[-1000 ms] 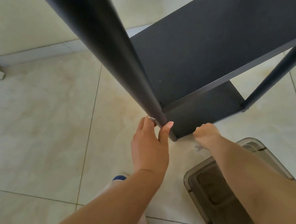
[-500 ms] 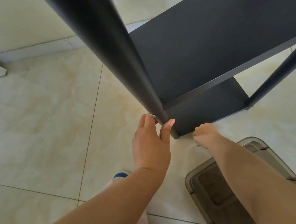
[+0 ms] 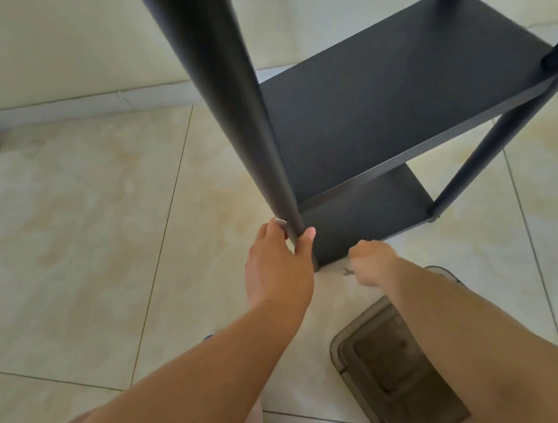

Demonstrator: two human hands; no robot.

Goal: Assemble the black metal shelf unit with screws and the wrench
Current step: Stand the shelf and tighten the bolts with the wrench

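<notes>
your left hand [image 3: 278, 266] wraps its fingers around the near black pole [image 3: 243, 111] low down to keep the shelf unit [image 3: 406, 94] steady on the floor [image 3: 64, 216], while your right hand [image 3: 374, 261] is curled tight by the bottom shelf [image 3: 367, 215], maybe turning a small wrench [image 3: 347, 271].
</notes>
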